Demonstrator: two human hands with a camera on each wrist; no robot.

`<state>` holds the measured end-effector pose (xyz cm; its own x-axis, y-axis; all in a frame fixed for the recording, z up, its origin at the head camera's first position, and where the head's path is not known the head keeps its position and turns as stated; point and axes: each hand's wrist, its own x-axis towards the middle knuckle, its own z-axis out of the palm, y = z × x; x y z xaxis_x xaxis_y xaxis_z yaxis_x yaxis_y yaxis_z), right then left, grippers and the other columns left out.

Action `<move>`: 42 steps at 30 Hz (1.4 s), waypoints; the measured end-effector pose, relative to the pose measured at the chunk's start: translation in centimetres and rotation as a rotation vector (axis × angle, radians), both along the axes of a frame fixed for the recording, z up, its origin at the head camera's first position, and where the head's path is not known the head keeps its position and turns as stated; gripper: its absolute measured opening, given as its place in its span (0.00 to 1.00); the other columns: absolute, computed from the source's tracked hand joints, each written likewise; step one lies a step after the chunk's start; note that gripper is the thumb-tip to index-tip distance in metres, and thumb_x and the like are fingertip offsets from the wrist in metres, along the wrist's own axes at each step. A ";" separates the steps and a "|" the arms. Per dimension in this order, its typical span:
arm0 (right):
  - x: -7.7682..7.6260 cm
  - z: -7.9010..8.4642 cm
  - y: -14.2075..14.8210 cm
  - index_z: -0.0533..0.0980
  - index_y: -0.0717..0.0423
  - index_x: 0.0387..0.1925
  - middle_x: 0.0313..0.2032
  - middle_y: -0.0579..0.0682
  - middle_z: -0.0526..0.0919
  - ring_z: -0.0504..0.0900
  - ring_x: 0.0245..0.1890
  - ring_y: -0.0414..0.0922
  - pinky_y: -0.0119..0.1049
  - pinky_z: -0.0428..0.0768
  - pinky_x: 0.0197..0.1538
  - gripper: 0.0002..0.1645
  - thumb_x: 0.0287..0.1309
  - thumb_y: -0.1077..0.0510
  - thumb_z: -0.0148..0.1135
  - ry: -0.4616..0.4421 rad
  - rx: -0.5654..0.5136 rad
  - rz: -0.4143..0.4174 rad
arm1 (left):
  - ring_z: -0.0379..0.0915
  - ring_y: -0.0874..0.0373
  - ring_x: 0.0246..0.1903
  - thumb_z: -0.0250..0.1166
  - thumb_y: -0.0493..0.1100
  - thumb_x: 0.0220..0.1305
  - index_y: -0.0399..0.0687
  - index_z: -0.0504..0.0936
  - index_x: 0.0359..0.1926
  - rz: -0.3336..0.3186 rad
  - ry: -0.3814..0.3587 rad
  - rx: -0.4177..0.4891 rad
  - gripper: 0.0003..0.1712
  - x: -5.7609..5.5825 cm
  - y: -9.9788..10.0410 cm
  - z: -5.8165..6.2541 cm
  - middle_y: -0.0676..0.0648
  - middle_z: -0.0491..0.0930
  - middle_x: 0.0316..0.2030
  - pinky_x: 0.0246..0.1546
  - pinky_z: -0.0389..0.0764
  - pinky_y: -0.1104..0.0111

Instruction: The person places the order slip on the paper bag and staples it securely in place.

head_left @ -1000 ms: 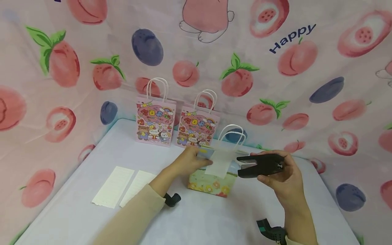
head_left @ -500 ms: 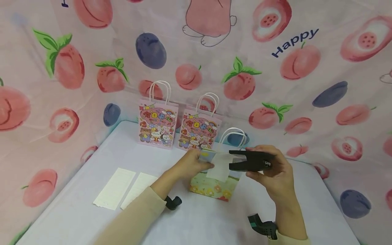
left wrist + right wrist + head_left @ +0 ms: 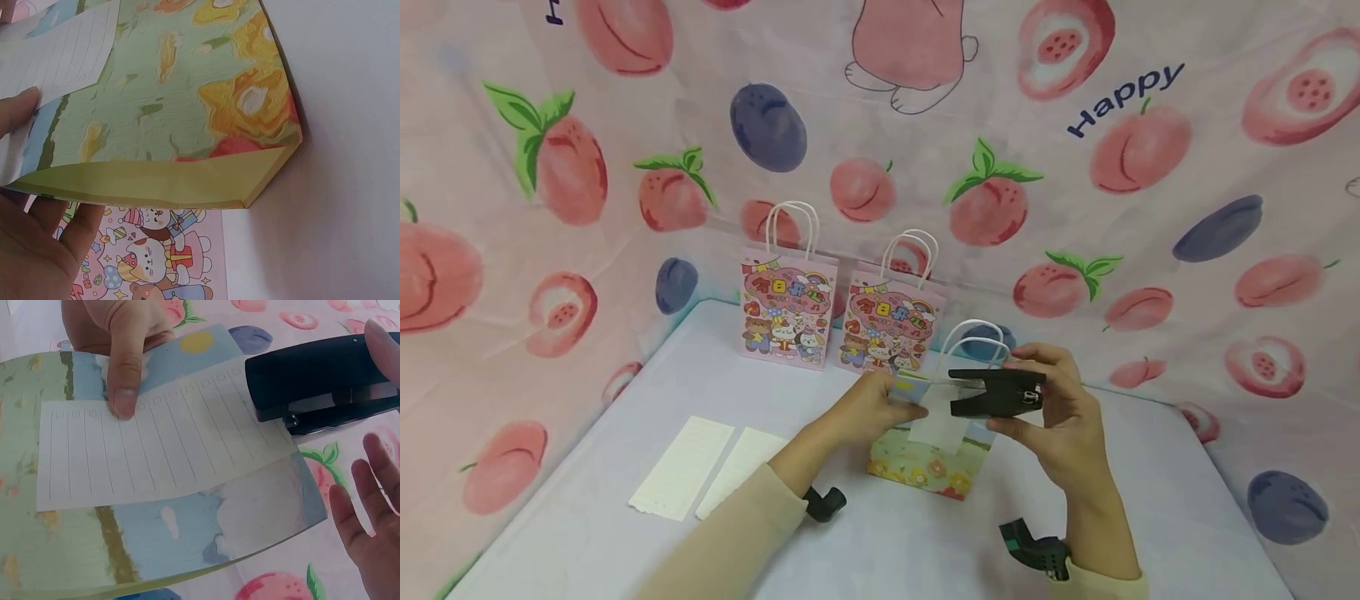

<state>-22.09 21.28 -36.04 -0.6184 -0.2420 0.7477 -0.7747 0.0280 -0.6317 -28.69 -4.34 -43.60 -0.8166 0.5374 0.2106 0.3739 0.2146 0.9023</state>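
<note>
A flower-print paper gift bag (image 3: 917, 471) with white handles is held up above the table, its printed side facing me. My left hand (image 3: 868, 410) pinches its left edge, thumb pressing a lined paper slip (image 3: 156, 444) against the front and fingers behind, as the left wrist view shows. My right hand (image 3: 1067, 421) grips a black stapler (image 3: 1000, 393), thumb under and fingers above in the head view. The stapler's jaws stand apart at the bag's top edge, and the upper one overlaps the slip's end in the right wrist view. Whether the lower one is behind the bag is hard to see.
Two pink cartoon gift bags, the left one (image 3: 788, 308) and the right one (image 3: 887, 321), stand at the back. Two more paper slips lie on the table, one fully visible (image 3: 683, 467), the other (image 3: 741, 467) partly under the left forearm. A fruit-print cloth (image 3: 910, 133) hangs behind.
My right hand has brought the stapler leftward to the top of the bag and slip. My left hand keeps its hold on both. The view has shifted slightly.
</note>
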 end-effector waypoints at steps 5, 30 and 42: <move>-0.1 -0.2 0.3 0.77 0.73 0.53 0.65 0.63 0.72 0.71 0.67 0.54 0.35 0.77 0.63 0.39 0.32 0.85 0.77 -0.018 0.014 0.004 | 0.80 0.59 0.61 0.71 0.42 0.67 0.54 0.85 0.58 -0.004 0.001 -0.005 0.18 0.2 0.0 0.1 0.56 0.87 0.55 0.68 0.76 0.58; -1.2 -1.1 -0.1 0.65 0.62 0.73 0.61 0.47 0.81 0.84 0.52 0.44 0.32 0.79 0.55 0.44 0.56 0.75 0.71 -0.109 0.071 -0.065 | 0.85 0.63 0.52 0.70 0.42 0.69 0.52 0.86 0.56 -0.033 0.014 -0.019 0.15 0.5 0.6 0.4 0.54 0.89 0.51 0.59 0.83 0.63; -1.4 -1.5 -1.0 0.62 0.62 0.76 0.54 0.43 0.86 0.87 0.51 0.39 0.29 0.83 0.57 0.49 0.55 0.69 0.75 -0.018 0.056 -0.183 | 0.85 0.62 0.52 0.70 0.40 0.69 0.53 0.86 0.56 -0.038 0.021 -0.022 0.16 0.6 0.9 0.3 0.53 0.89 0.52 0.59 0.83 0.60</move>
